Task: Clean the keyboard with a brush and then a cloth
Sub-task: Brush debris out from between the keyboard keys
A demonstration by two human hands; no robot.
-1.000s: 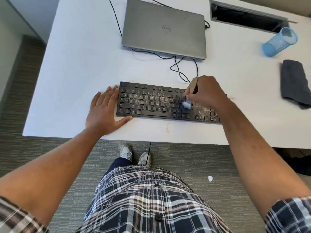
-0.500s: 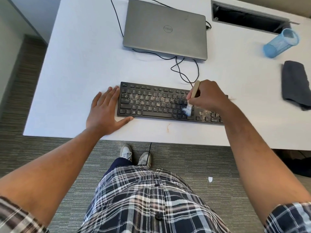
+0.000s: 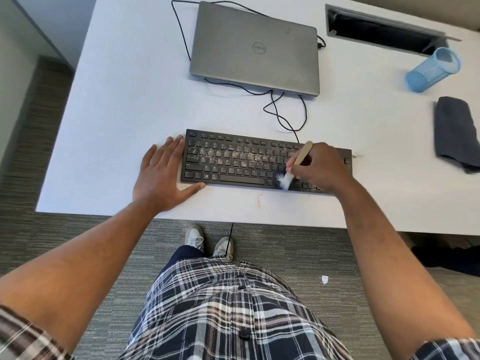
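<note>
Black plastic keyboard (image 3: pixel 259 162) lying flat near the front edge of the white desk (image 3: pixel 124 100), cabled toward the closed grey laptop (image 3: pixel 255 48) behind it. Judged light and rigid, likely to slide under sideways pressure, hence needing bracing at one end. Pale crumbs and dust showing across the upper and middle key rows; right end hidden under the hand.

Left hand (image 3: pixel 161 178) lying flat on the desk, fingers (image 3: pixel 168 149) straight and touching the keyboard's left edge, thumb running along the front left corner; holding nothing, only steadying.

Right hand (image 3: pixel 322 170) curled round the small wooden-handled brush (image 3: pixel 296 162), gripping low on the handle, just above the bristles. Handle tilting up and away, its free end sticking out past the knuckles. White bristles meeting the bottom key rows right of the space bar. Brush judged very light, handle stiff, bristles soft and yielding; low grip suiting short controlled strokes.

Dark grey cloth (image 3: pixel 455 131) lying folded at the desk's right side, well apart from both hands, untouched. Judged soft and limp, best gathered in the whole hand.

Blue mesh cup (image 3: pixel 431 70) standing beyond the cloth.
</note>
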